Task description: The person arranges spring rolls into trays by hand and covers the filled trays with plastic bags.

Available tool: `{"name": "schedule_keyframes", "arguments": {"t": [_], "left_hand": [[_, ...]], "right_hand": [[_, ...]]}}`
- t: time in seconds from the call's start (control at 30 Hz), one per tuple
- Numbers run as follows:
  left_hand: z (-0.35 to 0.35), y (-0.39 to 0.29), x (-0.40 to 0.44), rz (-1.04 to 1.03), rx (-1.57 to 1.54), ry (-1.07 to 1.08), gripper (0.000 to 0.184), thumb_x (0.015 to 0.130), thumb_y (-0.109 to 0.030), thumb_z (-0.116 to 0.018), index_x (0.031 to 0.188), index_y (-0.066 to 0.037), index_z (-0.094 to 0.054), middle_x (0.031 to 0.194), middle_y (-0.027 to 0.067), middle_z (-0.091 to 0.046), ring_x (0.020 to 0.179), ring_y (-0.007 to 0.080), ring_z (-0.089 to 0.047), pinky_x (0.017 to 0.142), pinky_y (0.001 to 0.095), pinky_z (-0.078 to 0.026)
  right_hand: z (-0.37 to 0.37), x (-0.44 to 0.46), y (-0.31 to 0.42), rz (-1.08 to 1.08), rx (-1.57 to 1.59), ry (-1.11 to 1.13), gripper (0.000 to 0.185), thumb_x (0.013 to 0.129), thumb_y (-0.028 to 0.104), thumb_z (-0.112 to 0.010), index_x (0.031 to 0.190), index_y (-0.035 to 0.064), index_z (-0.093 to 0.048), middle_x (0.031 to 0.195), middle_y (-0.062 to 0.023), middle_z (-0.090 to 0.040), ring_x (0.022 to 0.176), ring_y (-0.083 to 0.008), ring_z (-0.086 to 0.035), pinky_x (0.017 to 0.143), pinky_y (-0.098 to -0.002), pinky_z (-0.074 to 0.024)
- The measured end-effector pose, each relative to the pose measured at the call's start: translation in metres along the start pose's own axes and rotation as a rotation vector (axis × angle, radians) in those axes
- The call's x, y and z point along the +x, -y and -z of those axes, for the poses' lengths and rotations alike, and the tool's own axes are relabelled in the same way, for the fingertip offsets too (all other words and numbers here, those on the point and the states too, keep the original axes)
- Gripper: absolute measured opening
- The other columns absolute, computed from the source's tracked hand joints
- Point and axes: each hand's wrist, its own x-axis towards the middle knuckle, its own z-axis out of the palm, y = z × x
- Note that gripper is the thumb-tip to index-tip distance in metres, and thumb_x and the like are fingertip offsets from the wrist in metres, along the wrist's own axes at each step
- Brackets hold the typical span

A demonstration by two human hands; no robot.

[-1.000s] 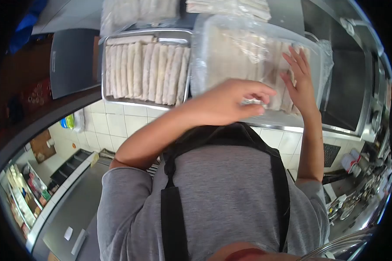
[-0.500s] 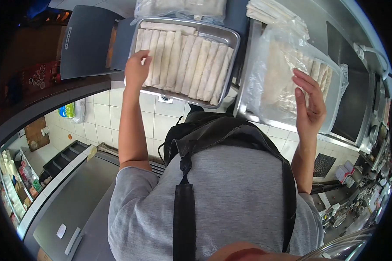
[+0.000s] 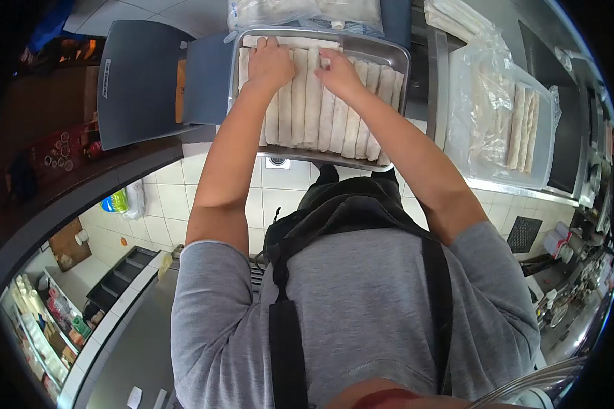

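Fingers: our left hand (image 3: 271, 65) curls over the rolls' far ends; our right hand (image 3: 341, 76) bends its fingers narrowly beside it. We cannot tell whether either grips.
Pale rolls (image 3: 312, 102): side by side in the metal tray (image 3: 370, 49), under both hands, one roll crosswise behind.
Step at the tray: we judge, handling the rolls' far ends.
Next move: would call for light, even pressure.
Plastic tub (image 3: 545, 136): well right, holding more rolls partly under clear film (image 3: 481, 95).

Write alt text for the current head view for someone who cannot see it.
A person's left hand and right hand are over pale rolls in a metal tray. To the right, clear plastic partly covers more rolls in a tub.
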Motion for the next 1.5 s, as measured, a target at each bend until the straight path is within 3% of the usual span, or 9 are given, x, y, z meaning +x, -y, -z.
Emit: {"name": "schedule_keyframes", "arguments": {"t": [0.13,0.23,0.33,0.53,0.73,1.1,1.2,1.33,1.5], "left_hand": [[-0.001,0.003,0.004,-0.003,-0.082,-0.018,0.038,0.08,-0.023,-0.071,0.115,-0.009,-0.067,0.122,0.0121,-0.061,0.118,0.0329,-0.052,0.101,0.0452,-0.044],[0.004,0.006,0.006,-0.017,-0.173,0.017,0.038,0.08,-0.024,-0.071,0.114,-0.008,-0.065,0.118,0.013,-0.063,0.117,0.0337,-0.053,0.1,0.0433,-0.044],[0.007,0.009,0.012,0.007,-0.347,0.136,0.042,0.078,-0.024,-0.074,0.114,-0.007,-0.063,0.117,0.0139,-0.066,0.116,0.0341,-0.055,0.097,0.0418,-0.047],[-0.02,0.022,0.023,0.029,-0.669,0.093,0.058,0.069,-0.026,-0.084,0.119,-0.006,-0.062,0.116,0.0154,-0.069,0.109,0.0339,-0.064,0.093,0.0418,-0.05],[-0.002,0.017,0.024,-0.041,-0.698,0.281,0.069,0.066,-0.02,-0.088,0.124,0.002,-0.059,0.116,0.016,-0.067,0.11,0.0286,-0.063,0.095,0.0369,-0.048],[0.0,0.019,0.022,-0.203,-1.08,0.326,0.067,0.07,-0.022,-0.089,0.126,-0.002,-0.059,0.118,0.0104,-0.064,0.112,0.0203,-0.058,0.1,0.0336,-0.042],[0.003,0.02,0.029,-0.196,-1.018,0.485,0.064,0.064,-0.024,-0.093,0.118,-0.004,-0.066,0.119,0.0147,-0.067,0.115,0.0263,-0.06,0.101,0.0359,-0.045],[-0.002,0.019,0.033,-0.278,-0.878,0.414,0.061,0.07,-0.03,-0.089,0.121,-0.007,-0.065,0.121,0.0123,-0.066,0.117,0.0251,-0.06,0.103,0.0353,-0.043],[0.003,0.012,0.025,-0.439,-0.758,0.311,0.052,0.079,-0.033,-0.084,0.12,-0.008,-0.065,0.113,0.0085,-0.067,0.107,0.0209,-0.06,0.1,0.0359,-0.044]], "right_hand": [[-0.025,0.021,-0.003,0.056,-0.135,-0.132,0.061,0.074,0.024,-0.076,0.129,0.0028,-0.061,0.123,-0.02,-0.065,0.101,-0.0338,-0.065,0.091,-0.0408,-0.0514],[-0.022,0.03,0.007,-0.089,-0.105,-0.027,0.055,0.076,0.025,-0.073,0.128,0.0099,-0.063,0.127,-0.0189,-0.062,0.122,-0.0385,-0.053,0.105,-0.0429,-0.0431],[-0.013,0.042,0.012,-0.123,-0.144,0.149,0.054,0.076,0.026,-0.073,0.127,0.0123,-0.064,0.129,-0.0203,-0.059,0.122,-0.0381,-0.053,0.106,-0.0425,-0.0425],[-0.017,0.037,0.013,-0.035,-0.135,0.006,0.047,0.073,0.021,-0.077,0.119,0.0119,-0.069,0.125,-0.021,-0.06,0.119,-0.038,-0.056,0.101,-0.0428,-0.0467],[0.01,0.037,0.019,-0.109,0.343,0.268,0.039,0.08,0.009,-0.072,0.118,0.0069,-0.066,0.115,-0.0077,-0.063,0.106,-0.0142,-0.058,0.088,-0.0295,-0.0456],[0.01,0.01,0.008,-0.081,0.682,0.143,0.05,0.082,-0.005,-0.065,0.13,0.0042,-0.055,0.114,-0.0118,-0.061,0.106,-0.0192,-0.06,0.086,-0.0317,-0.051],[0.01,0.005,0.008,-0.091,0.78,0.128,0.049,0.081,-0.007,-0.064,0.128,0.0043,-0.056,0.113,-0.0112,-0.06,0.104,-0.0188,-0.06,0.085,-0.0304,-0.0513],[0.001,-0.006,0.016,-0.11,0.638,-0.055,0.051,0.085,-0.008,-0.062,0.134,0.0038,-0.052,0.123,-0.0099,-0.057,0.105,-0.0175,-0.059,0.094,-0.0327,-0.0496],[0.015,-0.013,0.005,-0.108,0.883,0.055,0.05,0.082,-0.009,-0.062,0.13,0.001,-0.054,0.12,-0.0113,-0.054,0.107,-0.0218,-0.061,0.09,-0.0318,-0.0537]]}}
